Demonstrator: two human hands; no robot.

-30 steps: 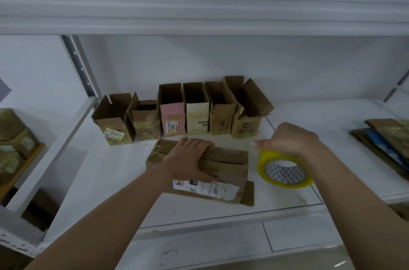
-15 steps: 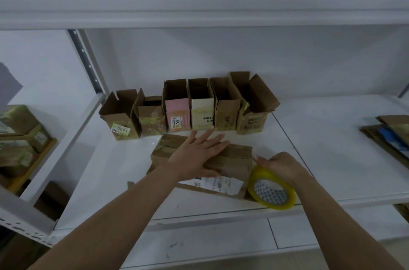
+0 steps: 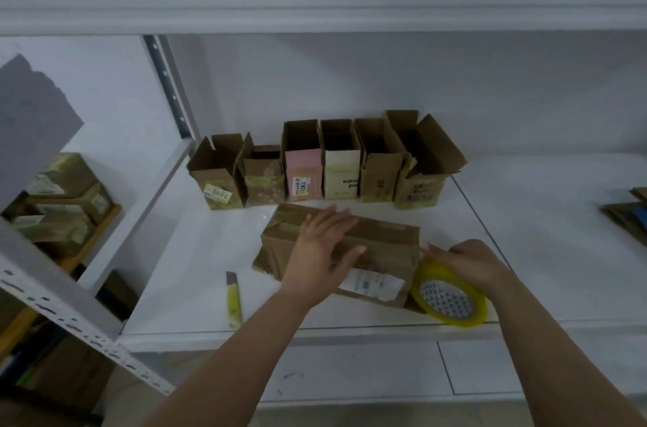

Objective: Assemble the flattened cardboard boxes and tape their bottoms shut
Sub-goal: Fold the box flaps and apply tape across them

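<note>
Cardboard box (image 3: 371,244): lies bottom-up on the white shelf (image 3: 525,251), just in front of a row of six finished boxes (image 3: 325,160) that stand open-topped against the back wall.
Left hand (image 3: 320,253): rests flat on the box, fingers straight and spread over the flap seam, pressing the flaps down.
Right hand (image 3: 469,260): its grip is curled round the top of the yellow tape roll (image 3: 450,299), which stands on edge touching the box's right end; fingertips reach toward the box's right edge.
Tape end: I cannot tell whether a free end is already stuck to the cardboard; the strip is too pale to make out.
Step in hand: judged to be the start of taping this box's bottom seam.
How to do it well: anchor the tape on the right end wall first, a little below the edge, then draw the roll leftward along the seam while the flat hand keeps both flaps level and closed. Slide that hand ahead of the roll, not under it. Keep the strip centred so it catches both flaps, carry it over the far edge, then rub it down.
Cutter (image 3: 234,300): a yellow utility knife lies on the shelf near the left forearm, within reach for severing the tape.
Flattened stock (image 3: 626,216): more flat cardboard waits at the far right of the shelf, so the task looks well along but unfinished.
</note>
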